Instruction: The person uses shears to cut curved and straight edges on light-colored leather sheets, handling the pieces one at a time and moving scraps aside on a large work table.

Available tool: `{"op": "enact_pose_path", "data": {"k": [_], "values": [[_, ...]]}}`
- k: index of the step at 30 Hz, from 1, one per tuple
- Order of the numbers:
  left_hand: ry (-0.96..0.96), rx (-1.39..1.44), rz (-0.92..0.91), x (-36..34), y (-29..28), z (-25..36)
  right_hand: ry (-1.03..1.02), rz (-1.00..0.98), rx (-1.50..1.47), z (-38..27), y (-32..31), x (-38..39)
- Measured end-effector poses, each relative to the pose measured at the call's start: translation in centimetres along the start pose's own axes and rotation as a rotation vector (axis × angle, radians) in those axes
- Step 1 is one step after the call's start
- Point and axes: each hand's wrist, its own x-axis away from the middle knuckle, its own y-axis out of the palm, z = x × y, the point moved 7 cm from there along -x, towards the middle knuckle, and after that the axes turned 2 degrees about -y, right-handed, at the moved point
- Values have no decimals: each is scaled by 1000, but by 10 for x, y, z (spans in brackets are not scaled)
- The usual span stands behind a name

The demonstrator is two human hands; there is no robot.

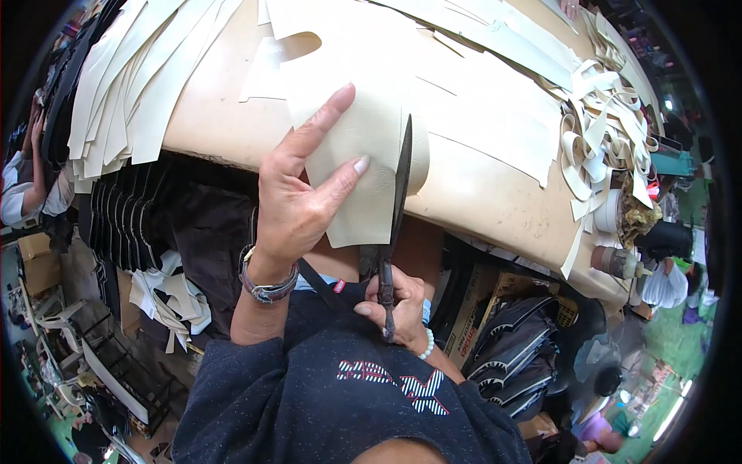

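A cream sheet of leather-like material hangs over the table's near edge, its right side curled. My left hand grips its left edge, with thumb and index finger stretched over the top; the other fingers are hidden, seemingly beneath it. In front of my body, my right hand is closed around the handles of long dark scissors. Their blades point away from me, up along the sheet's right part. From this angle I cannot tell how far apart the blades are.
Cream strips lie stacked on the table at left. Flat cream pieces and curled offcuts cover its right side. Below are dark stacked pieces, scraps and black bags. Another person's arm shows far left.
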Motion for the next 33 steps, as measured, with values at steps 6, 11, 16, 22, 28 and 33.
{"op": "enact_pose_path", "data": {"k": [6, 11, 16, 22, 28, 33], "values": [[20, -18, 14, 1, 0, 2, -29, 34, 64, 1, 1, 3], [17, -22, 1, 1, 1, 2, -23, 48, 50, 5, 2, 4], [16, -18, 6, 2, 1, -1, -8, 49, 48, 5, 3, 4], [-76, 329, 40, -10, -8, -14, 63, 53, -11, 9, 6, 7], [-169, 360, -20, -36, -16, -22, 24, -27, -25, 15, 4, 14], [-115, 232, -57, -28, -10, -16, 6, -46, -21, 14, -1, 6]]}}
